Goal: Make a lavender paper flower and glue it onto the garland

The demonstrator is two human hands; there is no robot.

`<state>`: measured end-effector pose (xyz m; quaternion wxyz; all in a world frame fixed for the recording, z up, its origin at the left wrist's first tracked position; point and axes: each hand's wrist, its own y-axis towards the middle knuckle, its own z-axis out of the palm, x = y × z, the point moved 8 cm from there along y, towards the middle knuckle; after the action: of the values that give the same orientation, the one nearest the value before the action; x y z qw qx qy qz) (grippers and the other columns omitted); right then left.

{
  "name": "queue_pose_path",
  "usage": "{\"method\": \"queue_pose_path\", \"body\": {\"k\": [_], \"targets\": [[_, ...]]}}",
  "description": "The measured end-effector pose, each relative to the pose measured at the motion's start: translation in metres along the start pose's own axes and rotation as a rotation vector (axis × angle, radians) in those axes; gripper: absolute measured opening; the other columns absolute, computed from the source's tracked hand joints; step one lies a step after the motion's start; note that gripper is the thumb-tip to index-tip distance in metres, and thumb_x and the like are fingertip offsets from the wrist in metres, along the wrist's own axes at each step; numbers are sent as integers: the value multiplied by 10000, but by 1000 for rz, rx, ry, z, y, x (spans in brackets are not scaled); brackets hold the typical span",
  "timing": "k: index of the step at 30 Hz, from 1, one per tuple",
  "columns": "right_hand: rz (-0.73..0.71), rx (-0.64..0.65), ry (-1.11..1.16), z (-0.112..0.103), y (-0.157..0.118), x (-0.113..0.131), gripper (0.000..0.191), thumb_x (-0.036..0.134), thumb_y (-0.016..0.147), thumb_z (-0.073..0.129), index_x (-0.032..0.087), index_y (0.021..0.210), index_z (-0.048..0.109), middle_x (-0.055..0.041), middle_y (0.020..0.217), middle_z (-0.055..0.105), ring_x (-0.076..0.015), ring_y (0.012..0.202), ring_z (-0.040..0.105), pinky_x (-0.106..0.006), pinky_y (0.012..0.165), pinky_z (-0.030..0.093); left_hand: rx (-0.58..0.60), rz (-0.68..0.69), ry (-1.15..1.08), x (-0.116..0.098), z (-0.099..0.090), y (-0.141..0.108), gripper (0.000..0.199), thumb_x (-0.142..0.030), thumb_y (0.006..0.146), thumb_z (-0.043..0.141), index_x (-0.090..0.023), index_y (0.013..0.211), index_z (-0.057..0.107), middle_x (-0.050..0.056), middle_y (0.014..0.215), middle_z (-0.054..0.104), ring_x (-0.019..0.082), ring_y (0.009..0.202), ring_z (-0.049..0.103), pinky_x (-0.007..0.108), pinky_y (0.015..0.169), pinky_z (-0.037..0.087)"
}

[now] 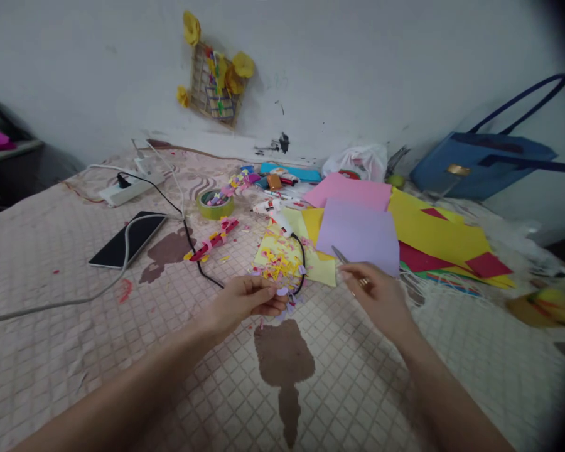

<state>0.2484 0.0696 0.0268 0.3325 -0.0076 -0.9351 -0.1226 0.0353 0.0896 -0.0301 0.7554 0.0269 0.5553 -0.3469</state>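
My left hand (254, 296) pinches a small lilac paper piece (282, 291) between thumb and fingertips, above the scattered scraps. In my right hand (374, 295) is a pair of scissors (339, 254), the blades pointing up and left and the handles mostly hidden by my fingers. Beyond my hands, yellow, pink and lilac paper scraps (280, 262) lie heaped on a pale yellow sheet (324, 270). A white glue gun (277, 216) lies just behind the heap. A lilac sheet (358, 235) sits close behind my right hand.
Left of the scraps are a decorated red strip (214, 240), a tape roll (215, 204), a phone (128, 240) and a power strip (130, 188) with trailing cables. Yellow sheets (437, 229) and a blue bag (483, 163) are at right. A wall stands behind the table.
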Motion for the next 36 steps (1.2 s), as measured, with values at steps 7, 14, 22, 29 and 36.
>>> {"method": "queue_pose_path", "body": {"k": [7, 14, 22, 29, 36], "targets": [[91, 433, 694, 73, -27, 58, 151, 289, 831, 517, 168, 918, 534, 14, 721, 531, -90, 587, 523, -166, 436, 386, 47, -12, 88, 5, 10, -1, 263, -327, 692, 688, -92, 802, 645, 52, 758, 680, 113, 681, 635, 236, 689, 510], [210, 467, 873, 89, -28, 42, 137, 293, 795, 554, 172, 751, 505, 47, 612, 495, -66, 476, 486, -159, 387, 364, 78, -80, 46, 13, 18, 1, 265, -346, 699, 678, -96, 773, 634, 44, 733, 673, 114, 695, 634, 228, 690, 493], [263, 451, 927, 92, -30, 38, 141, 296, 783, 556, 170, 741, 509, 41, 596, 511, -75, 468, 489, -166, 377, 351, 119, -47, 85, 13, 18, 0, 265, -322, 703, 683, -100, 831, 612, 43, 777, 668, 112, 720, 630, 234, 694, 492], [163, 339, 801, 83, -31, 42, 72, 239, 812, 527, 178, 774, 520, 33, 644, 509, -92, 544, 495, -195, 460, 388, 115, -63, 45, 16, 20, -1, 302, -394, 732, 636, -102, 791, 586, 53, 769, 668, 135, 727, 637, 277, 708, 494], [83, 342, 752, 81, -35, 53, 39, 210, 846, 493, 182, 855, 520, 0, 750, 554, -111, 626, 534, -219, 529, 433, 124, -33, 75, 12, 17, -1, 255, -335, 723, 662, -104, 799, 585, 37, 743, 655, 90, 638, 601, 212, 616, 466]]}}
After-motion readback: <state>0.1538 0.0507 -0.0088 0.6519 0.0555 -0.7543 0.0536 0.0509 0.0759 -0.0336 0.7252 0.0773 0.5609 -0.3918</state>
